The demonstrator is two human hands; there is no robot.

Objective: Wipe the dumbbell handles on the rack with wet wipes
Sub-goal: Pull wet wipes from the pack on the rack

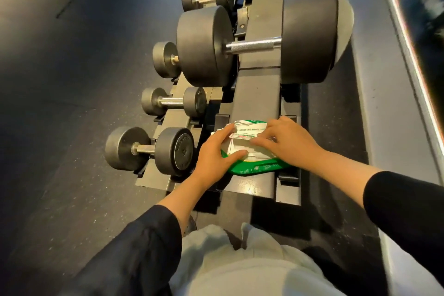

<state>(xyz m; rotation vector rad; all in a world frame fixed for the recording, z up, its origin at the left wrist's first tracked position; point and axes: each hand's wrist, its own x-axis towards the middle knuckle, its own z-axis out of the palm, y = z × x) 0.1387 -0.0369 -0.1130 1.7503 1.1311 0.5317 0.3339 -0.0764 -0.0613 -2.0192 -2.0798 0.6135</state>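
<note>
We see a green and white soft plastic pack of wet wipes (247, 149) lying flat on the top tier of the black metal dumbbell rack (258, 96), at the rack's near end. Both hands are on the pack. The left hand (213, 151) lies over the pack's left side with its fingers nearly straight and its thumb stretched along the white top face. The right hand (286, 142) rests on the pack's right side with its fingers bent down toward the white label flap (249, 131); we cannot tell whether those fingers pinch the flap or only press on it. Both forearms come out of black sleeves (403, 209).

Beyond the pack, farther along the same tier, sits a large dark grey dumbbell with a knurled silver handle (253, 46), well apart from the pack. To the left of the pack, on the lower tier, stand three smaller grey dumbbells: one (149, 150) just beside the pack, a second (174, 102) behind it, and a third (165, 60) partly hidden by the large dumbbell's head. More dumbbells sit at the rack's far end. The rack stands on a dark speckled rubber floor (72, 103).
</note>
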